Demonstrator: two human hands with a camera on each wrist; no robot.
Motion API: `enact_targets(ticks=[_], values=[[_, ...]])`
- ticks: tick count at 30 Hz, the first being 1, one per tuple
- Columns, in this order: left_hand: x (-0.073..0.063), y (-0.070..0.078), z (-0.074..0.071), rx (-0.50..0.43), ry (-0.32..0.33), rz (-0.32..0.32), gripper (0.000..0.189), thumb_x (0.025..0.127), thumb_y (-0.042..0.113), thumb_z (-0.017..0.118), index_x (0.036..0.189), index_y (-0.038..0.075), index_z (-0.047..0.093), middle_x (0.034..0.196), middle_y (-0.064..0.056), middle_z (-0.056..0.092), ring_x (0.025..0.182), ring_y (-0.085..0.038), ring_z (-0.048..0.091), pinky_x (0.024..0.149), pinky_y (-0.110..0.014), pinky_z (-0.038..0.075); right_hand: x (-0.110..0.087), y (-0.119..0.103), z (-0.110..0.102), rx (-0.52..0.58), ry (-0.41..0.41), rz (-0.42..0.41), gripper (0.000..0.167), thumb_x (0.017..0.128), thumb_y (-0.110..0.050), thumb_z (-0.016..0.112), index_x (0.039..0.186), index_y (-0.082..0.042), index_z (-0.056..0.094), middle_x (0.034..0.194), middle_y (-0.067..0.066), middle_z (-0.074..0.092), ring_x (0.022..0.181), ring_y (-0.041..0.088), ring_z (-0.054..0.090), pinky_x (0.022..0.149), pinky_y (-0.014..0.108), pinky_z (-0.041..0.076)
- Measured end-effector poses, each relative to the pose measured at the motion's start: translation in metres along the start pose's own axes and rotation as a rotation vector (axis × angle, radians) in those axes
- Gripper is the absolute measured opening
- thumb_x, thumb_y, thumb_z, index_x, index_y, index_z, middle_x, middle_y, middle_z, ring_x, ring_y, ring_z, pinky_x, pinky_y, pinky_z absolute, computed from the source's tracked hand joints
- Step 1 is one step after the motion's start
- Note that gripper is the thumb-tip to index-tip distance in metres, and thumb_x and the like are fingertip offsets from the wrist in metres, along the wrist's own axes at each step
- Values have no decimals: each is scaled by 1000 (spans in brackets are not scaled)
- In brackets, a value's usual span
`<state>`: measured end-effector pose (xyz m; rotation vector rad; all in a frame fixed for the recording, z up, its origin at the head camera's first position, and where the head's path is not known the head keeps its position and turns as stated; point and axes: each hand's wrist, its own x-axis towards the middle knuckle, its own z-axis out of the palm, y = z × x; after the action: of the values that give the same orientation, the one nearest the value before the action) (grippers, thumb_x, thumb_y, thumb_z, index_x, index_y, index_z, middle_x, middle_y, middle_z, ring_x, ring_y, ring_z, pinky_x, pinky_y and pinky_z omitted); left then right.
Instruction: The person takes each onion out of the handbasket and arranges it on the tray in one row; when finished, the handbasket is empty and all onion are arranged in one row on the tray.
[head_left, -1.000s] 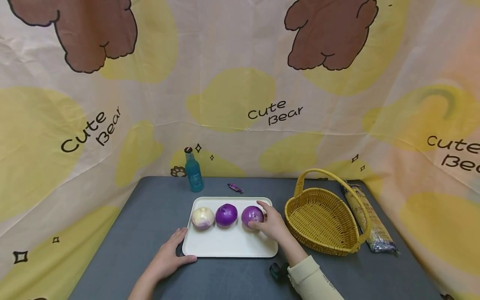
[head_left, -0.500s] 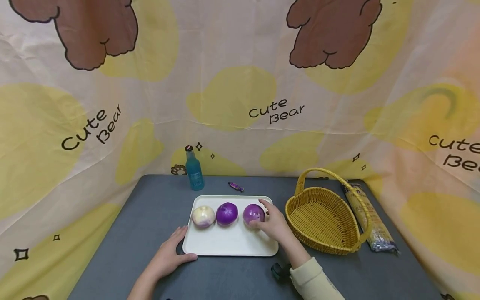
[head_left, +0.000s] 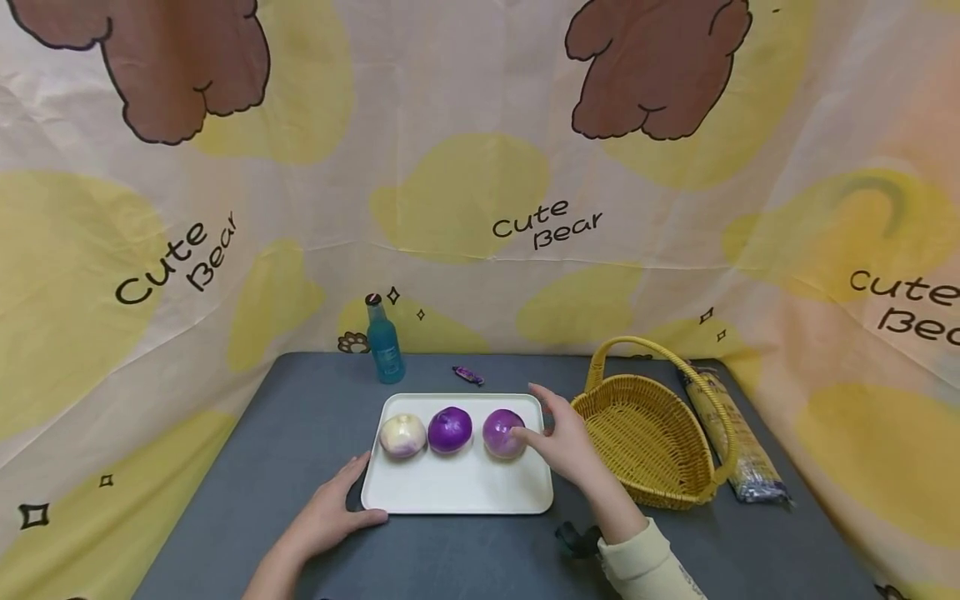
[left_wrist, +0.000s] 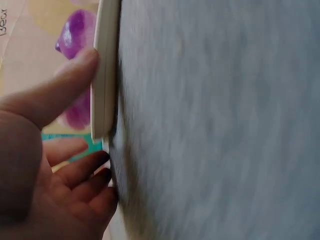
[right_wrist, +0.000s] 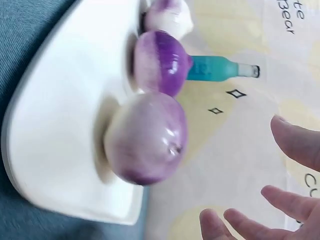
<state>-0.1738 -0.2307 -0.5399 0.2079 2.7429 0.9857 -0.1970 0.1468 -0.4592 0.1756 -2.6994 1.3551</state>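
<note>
A white tray (head_left: 457,492) carries a row of three onions: a whitish one (head_left: 402,436) at left, a deep purple one (head_left: 450,429) in the middle, and a paler purple one (head_left: 500,435) at right. My left hand (head_left: 326,515) is at the tray's near left corner, thumb along the front edge and fingers by the left side; in the left wrist view its thumb (left_wrist: 75,80) touches the rim. My right hand (head_left: 570,442) hovers beside the right onion, fingers spread and holding nothing. In the right wrist view its fingers (right_wrist: 255,225) are apart from that onion (right_wrist: 147,137).
A yellow wicker basket (head_left: 592,467) with a tall handle stands right of the tray. Beyond it lies a long plastic-wrapped packet (head_left: 750,454). A blue bottle (head_left: 386,346) and a purple-wrapped candy (head_left: 468,375) are behind the tray. Patterned cloth hangs behind the table.
My right hand has let go of the right onion and drawn back to the right, its fingers spreading. That onion stays on the tray. My left hand keeps its place at the tray's corner.
</note>
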Motion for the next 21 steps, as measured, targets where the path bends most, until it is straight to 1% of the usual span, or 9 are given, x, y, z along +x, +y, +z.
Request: enact_targets(ticks=[3, 6, 9, 12, 14, 16, 19, 21], values=[[-3, -1, -8, -1, -23, 17, 104, 76, 54, 84, 157, 7, 37, 158, -26, 37, 146, -49, 32, 112, -67, 33, -4, -1, -9, 11, 1, 3, 71, 86, -25, 82, 149, -14, 50, 146, 18, 54, 129, 37, 54, 92, 49, 57], [-6, -2, -18, 3, -20, 36, 97, 78, 52, 83, 154, 9, 42, 156, -20, 44, 145, -45, 38, 113, -63, 34, -9, -5, -22, 42, -15, -6, 69, 87, -27, 82, 148, -16, 51, 145, 15, 55, 130, 37, 54, 97, 50, 55], [-10, 1, -28, 33, 9, 54, 93, 79, 50, 82, 153, 8, 45, 153, -18, 48, 142, -42, 43, 113, -61, 36, -16, -14, -40, 93, -33, -26, 67, 87, -29, 82, 147, -20, 52, 141, 11, 59, 127, 33, 58, 99, 49, 54], [-14, 8, -40, 62, 47, 80, 89, 82, 47, 82, 152, 7, 45, 153, -19, 49, 141, -43, 45, 111, -61, 38, -23, -25, -61, 126, -33, -76, 65, 88, -32, 80, 146, -21, 53, 139, 10, 61, 127, 31, 59, 100, 49, 54], [-18, 14, -49, 85, 84, 106, 87, 83, 48, 81, 152, 8, 45, 153, -19, 49, 140, -43, 46, 110, -61, 39, -29, -32, -77, 119, -14, -117, 63, 89, -32, 79, 145, -21, 54, 137, 9, 62, 124, 29, 60, 98, 45, 55], [-23, 20, -58, 107, 118, 134, 87, 83, 50, 79, 152, 7, 45, 152, -20, 49, 138, -44, 47, 109, -62, 40, -35, -38, -94, 112, 10, -157, 60, 91, -30, 77, 145, -22, 54, 136, 6, 62, 123, 25, 60, 95, 37, 57], [-31, 24, -73, 153, 180, 180, 89, 82, 53, 79, 151, 7, 46, 151, -22, 50, 137, -47, 48, 106, -65, 41, -45, -44, -120, 103, 45, -211, 55, 94, -23, 74, 145, -23, 54, 136, 2, 61, 122, 18, 60, 92, 25, 56], [-36, 25, -84, 181, 209, 194, 91, 83, 53, 79, 153, 8, 43, 151, -24, 48, 136, -49, 46, 105, -66, 41, -52, -46, -137, 100, 73, -243, 55, 95, -16, 73, 146, -22, 53, 137, 1, 60, 122, 13, 59, 91, 19, 55]])
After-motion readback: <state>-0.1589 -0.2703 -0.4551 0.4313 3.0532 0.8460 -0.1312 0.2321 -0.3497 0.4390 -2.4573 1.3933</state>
